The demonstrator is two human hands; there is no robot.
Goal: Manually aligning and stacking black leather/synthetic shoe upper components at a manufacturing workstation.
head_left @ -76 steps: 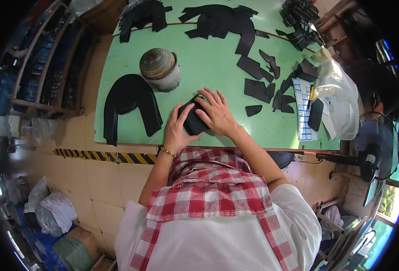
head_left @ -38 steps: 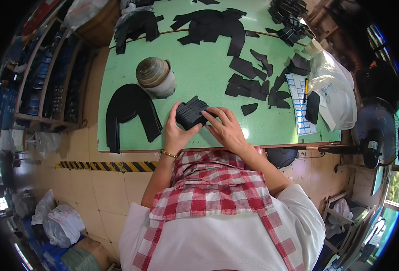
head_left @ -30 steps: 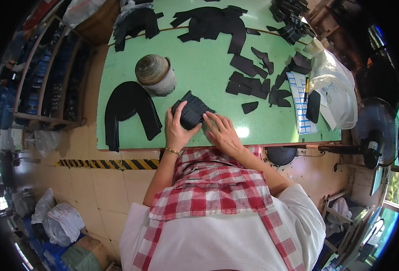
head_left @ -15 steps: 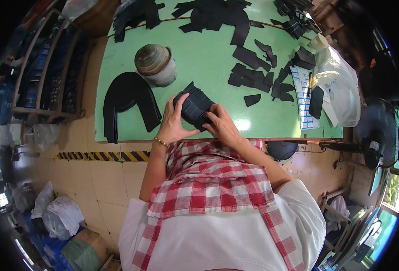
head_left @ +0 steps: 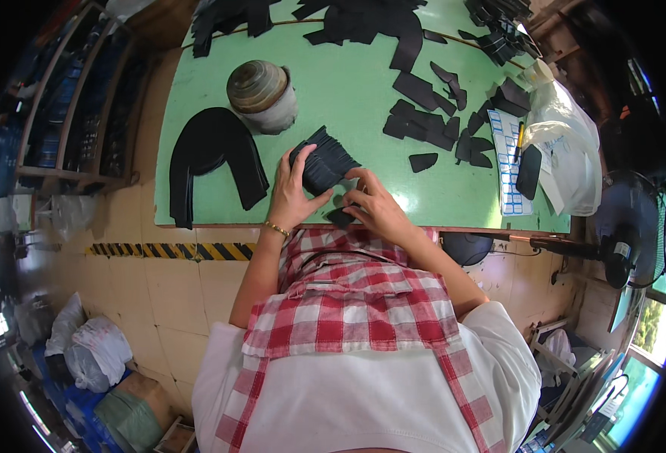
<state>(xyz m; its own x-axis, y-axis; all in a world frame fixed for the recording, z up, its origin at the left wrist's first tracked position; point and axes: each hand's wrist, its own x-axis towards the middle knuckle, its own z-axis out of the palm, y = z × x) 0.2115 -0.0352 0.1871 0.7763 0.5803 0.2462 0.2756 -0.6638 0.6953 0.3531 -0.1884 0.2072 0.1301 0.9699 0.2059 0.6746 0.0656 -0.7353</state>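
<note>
A thick stack of thin black cut pieces, leather-like, stands fanned near the green table's front edge. My left hand is closed round its left side, thumb in front and fingers behind. At the stack's right, my right hand has bent fingers, with the index fingertip by the stack's corner. A single dark piece shows apart from the stack, under the lower fingers of that hand, which seem to grip it. Left of the stack lies an arch-shaped pile of black pieces.
A rounded weight-like lump, brown-grey above and pale below, stands behind the arch pile. Loose black pieces spread over the table's right. Beyond them are a printed sheet, a dark phone-like object, a plastic bag and a fan.
My right hand has drawn slightly away from the stack, and a single dark piece now shows apart beneath its fingers. My left hand keeps its hold. The whole view has shifted slightly.
</note>
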